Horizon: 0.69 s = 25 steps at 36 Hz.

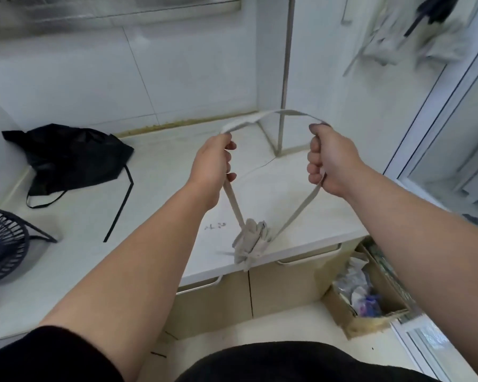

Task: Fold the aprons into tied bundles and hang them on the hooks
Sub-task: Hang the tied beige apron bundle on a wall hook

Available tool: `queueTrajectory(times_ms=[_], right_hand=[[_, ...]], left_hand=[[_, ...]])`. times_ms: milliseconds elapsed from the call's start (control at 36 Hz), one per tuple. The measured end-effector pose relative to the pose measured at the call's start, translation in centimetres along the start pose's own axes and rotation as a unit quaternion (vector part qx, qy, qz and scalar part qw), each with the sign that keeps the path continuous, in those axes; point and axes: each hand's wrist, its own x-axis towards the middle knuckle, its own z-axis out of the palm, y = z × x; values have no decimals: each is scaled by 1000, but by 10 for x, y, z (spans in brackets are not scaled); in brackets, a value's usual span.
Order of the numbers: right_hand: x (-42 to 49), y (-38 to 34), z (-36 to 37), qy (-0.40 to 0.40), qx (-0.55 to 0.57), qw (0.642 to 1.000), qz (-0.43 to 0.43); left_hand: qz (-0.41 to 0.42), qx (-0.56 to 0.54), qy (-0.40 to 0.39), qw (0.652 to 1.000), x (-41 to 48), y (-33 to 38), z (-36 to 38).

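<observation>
Both hands up at centre frame, apart, each fisted round the beige strap loop (280, 113). Left hand (213, 166) centre-left, fingers curled shut on the strap; right hand (330, 161) centre-right, same closed grip. Strap arcs between the two fists across the top, then runs down from each fist and converges in a V. Beige apron bundle (250, 241) hanging at the bottom of that V, below and between the hands, lower centre of frame, small and bunched. Seen over the front edge of the white counter (155, 216); cannot tell whether touching it or clear of it. Black apron (69, 158) crumpled on the counter at left of frame, well apart from both hands, its black ties trailing down toward lower left. Dark wire fan (3, 244) at far left edge. More fabric items (414, 34) hanging at upper right, blurred, hooks not clear. Cardboard box (370, 296) with rubbish on the floor at lower right.
</observation>
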Motion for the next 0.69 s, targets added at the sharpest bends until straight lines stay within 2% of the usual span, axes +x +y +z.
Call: queueTrajectory(times_ms=[83, 222, 444, 694], right_hand=[[6, -12, -21, -13, -63, 997, -44], [18, -41, -58, 10, -71, 987, -146], [57, -110, -141, 80, -230, 910, -337], [106, -199, -219, 131, -222, 868, -424]], left_hand=[[5, -3, -29, 1000, 3, 7, 26], [63, 18, -22, 998, 12, 20, 82], [177, -12, -17, 984, 30, 66, 193], [258, -41, 7, 965, 52, 129, 310]])
